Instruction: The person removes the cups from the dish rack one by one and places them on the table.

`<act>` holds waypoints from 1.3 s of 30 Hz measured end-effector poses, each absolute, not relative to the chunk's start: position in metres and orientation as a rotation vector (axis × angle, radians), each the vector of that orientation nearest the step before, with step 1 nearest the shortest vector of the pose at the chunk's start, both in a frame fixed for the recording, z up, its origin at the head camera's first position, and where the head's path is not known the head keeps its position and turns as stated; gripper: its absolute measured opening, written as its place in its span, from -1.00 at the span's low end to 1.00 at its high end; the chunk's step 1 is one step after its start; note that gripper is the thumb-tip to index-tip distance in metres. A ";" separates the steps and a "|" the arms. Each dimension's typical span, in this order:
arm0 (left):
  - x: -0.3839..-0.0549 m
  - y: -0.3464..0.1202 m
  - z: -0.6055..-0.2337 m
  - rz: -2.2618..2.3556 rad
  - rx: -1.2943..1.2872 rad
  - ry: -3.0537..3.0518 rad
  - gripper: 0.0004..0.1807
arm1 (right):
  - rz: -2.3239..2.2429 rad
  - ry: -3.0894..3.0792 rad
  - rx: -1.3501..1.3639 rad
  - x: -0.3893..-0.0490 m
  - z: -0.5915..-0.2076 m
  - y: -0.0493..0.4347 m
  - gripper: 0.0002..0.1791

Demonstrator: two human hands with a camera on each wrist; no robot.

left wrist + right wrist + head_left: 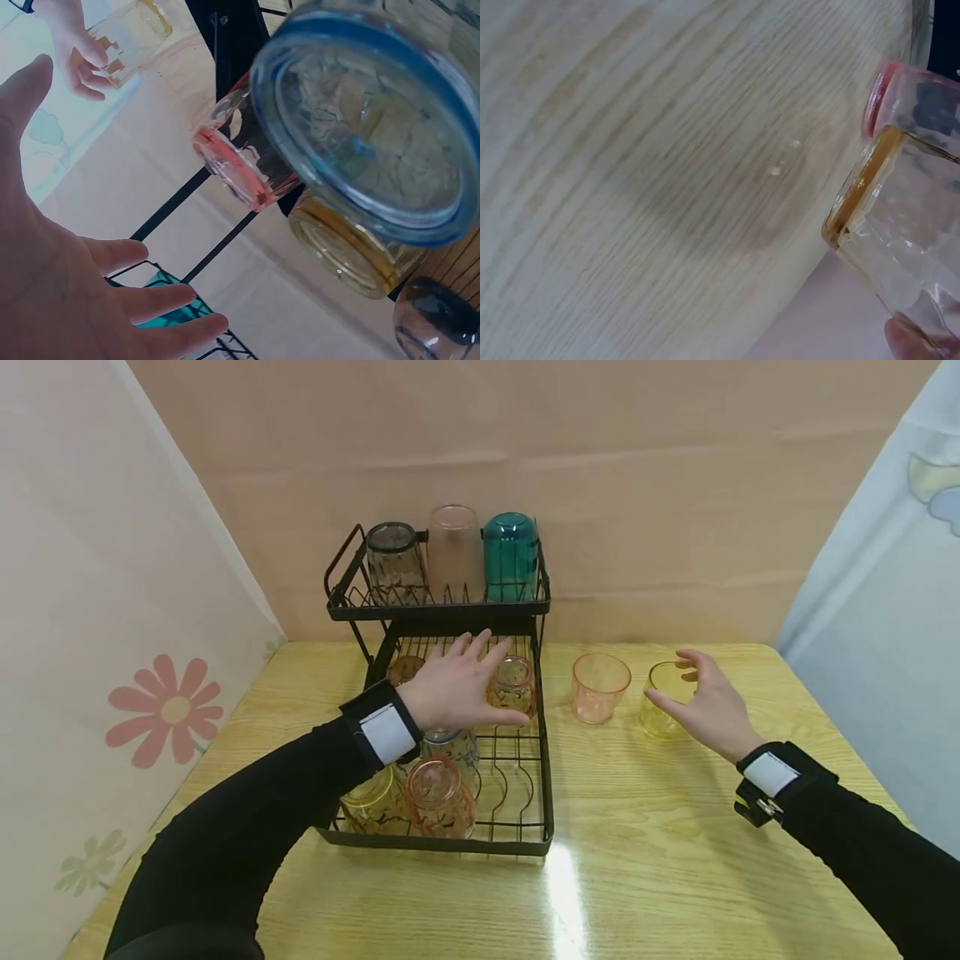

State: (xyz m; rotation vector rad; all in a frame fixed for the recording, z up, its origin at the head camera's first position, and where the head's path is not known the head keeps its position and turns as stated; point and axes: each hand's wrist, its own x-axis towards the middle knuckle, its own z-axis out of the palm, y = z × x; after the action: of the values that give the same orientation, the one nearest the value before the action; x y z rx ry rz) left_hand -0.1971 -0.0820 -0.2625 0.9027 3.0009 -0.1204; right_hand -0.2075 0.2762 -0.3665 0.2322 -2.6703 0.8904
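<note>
We observe the black-sleeved left arm [247,810] extended across the left side of the rack [510,847]. The left hand [461,687] is above the rack's lower tier, back upward, fingers straight and splayed, thumb held out to the side. We find the black-sleeved right arm [862,852] reaching in, to the right of the rack; the right hand [712,708] has thumb and gently curved fingers set wide apart.

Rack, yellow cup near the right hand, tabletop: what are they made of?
Rack: likely black-coated metal; slim dark wires and bars.
Yellow cup: tinted glass or clear plastic, can't tell which; glossy, see-through, with highlights.
Tabletop: wood or wood-look laminate, somewhat glossy; grain and bright glare.
</note>
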 end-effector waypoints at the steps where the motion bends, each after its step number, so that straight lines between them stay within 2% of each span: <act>1: -0.198 -0.081 -0.263 -0.117 0.894 2.992 0.17 | 0.878 -2.669 0.245 -0.211 -0.369 0.275 -0.09; 17: -0.212 -0.073 -0.272 -0.140 0.818 2.925 0.22 | 0.813 -2.667 0.261 -0.239 -0.387 0.272 -0.07; 23: -0.215 -0.071 -0.268 -0.148 0.820 2.911 0.22 | 0.811 -2.701 0.322 -0.240 -0.383 0.273 0.04; 29: -0.221 -0.067 -0.263 -0.147 0.804 2.900 0.22 | 0.774 -2.718 0.437 -0.226 -0.372 0.273 0.10; 39: -0.231 -0.054 -0.251 -0.241 0.786 2.876 0.21 | 0.646 -2.678 0.630 -0.180 -0.342 0.265 0.10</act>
State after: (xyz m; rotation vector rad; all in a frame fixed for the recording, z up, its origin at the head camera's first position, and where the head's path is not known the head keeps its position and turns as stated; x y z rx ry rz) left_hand -0.2314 -0.0537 -0.2511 0.7863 2.8762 -0.2406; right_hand -0.1801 0.2647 -0.3419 0.6300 -2.6779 0.6463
